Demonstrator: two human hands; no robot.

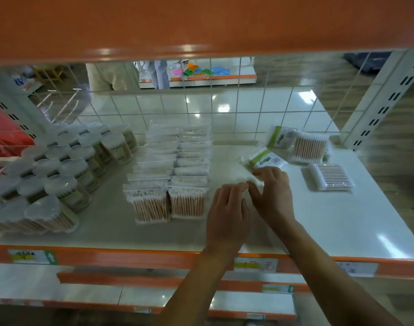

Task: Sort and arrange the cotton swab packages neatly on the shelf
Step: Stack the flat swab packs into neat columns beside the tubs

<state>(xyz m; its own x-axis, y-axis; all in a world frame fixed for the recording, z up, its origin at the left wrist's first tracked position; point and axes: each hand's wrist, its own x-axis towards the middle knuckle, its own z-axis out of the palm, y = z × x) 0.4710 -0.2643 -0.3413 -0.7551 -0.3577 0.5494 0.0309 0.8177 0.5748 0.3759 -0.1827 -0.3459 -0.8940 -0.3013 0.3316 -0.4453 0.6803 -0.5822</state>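
Left hand (227, 208) and right hand (274, 191) meet at a blurred white pack (243, 176) on the shelf (342, 222), right of the upright rows (170, 184); grip cannot be told.

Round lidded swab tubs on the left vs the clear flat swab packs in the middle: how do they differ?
The round clear plastic tubs with white lids are cylinders; the clear flat packs are rectangular pouches. The tubs form a wide cluster; the packs form two straight files. Both hold wooden-stick swabs, upright on the white shelf.
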